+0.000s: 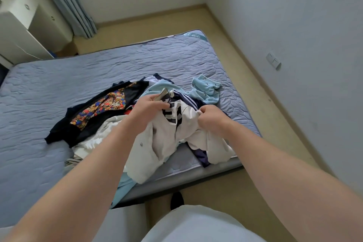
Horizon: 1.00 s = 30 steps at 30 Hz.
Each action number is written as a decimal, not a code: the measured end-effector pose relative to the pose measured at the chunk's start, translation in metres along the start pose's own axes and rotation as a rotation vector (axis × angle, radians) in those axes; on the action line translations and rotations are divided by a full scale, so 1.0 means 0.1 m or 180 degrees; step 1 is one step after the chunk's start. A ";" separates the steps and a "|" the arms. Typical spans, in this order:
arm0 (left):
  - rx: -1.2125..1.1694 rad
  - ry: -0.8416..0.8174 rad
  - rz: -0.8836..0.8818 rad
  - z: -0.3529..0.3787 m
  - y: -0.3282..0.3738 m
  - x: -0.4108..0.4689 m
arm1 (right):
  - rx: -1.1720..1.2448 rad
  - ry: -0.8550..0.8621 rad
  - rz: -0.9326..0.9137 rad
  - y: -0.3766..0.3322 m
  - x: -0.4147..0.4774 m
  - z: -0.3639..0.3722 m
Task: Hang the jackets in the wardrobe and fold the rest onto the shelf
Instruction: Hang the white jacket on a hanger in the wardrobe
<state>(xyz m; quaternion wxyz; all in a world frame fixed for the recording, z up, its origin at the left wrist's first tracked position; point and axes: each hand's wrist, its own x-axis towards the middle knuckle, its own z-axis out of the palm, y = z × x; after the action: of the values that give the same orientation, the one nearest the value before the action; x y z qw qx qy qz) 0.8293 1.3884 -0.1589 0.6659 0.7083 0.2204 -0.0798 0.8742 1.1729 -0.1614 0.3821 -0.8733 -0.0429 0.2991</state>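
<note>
Currently: 1 jacket, 2 hands on it

Left hand [149, 108] and right hand [211, 120] both curl their fingers into the one white jacket [167, 135], lifted over the near-right corner of the mattress [59, 84]. The left hand also grips 1 silvery item [164, 94]; can't tell what it is. The pile behind has 1 black floral garment [102, 110], 1 navy striped garment [184, 96] and 1 light-blue piece [206, 90] at far right.

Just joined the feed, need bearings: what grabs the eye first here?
The left hand and right hand grip a white jacket with dark lettering over the near edge of the mattress. Behind it lies a clothes pile: a black garment with bright floral lining at left, a light blue garment at right.
</note>
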 end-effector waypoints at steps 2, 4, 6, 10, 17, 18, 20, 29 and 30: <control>-0.0199 -0.0033 0.0168 0.09 0.09 -0.16 | 0.0085 -0.0048 0.0080 0.02 0.03 -0.09; -0.0349 -0.0111 0.0240 0.13 0.11 -0.31 | 0.0293 0.0058 0.0231 0.03 0.08 -0.16; -0.0437 -0.0221 0.0241 0.16 0.06 -0.42 | 0.0572 0.0193 0.0374 0.02 0.12 -0.20; -0.0117 -0.0535 0.0100 0.40 -0.20 -0.61 | 0.1259 -0.0521 0.0663 -0.03 0.21 -0.12; 0.0032 -0.0920 -0.0149 0.70 -0.57 -0.81 | 0.0970 -0.1051 0.0815 0.06 0.32 0.31; 0.0124 -0.0955 -0.0189 0.70 -0.61 -0.83 | 0.0878 -0.1080 0.0891 0.09 0.34 0.36; 0.0311 -0.1032 -0.0236 0.71 -0.68 -0.89 | 0.0678 -0.1115 0.1042 0.11 0.33 0.42; 0.0632 -0.0965 -0.0481 0.71 -0.89 -1.16 | 0.0462 -0.0595 0.0468 -0.10 0.31 0.65; 0.0607 -0.0912 -0.0519 0.71 -0.88 -1.18 | 0.0622 -0.0501 0.0457 -0.13 0.31 0.65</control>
<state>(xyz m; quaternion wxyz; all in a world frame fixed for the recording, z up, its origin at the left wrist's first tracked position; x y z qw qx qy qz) 0.7002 1.2966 -0.1983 0.6116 0.7293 0.1714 -0.2541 0.8659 1.2335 -0.2019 0.4383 -0.8066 0.0192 0.3961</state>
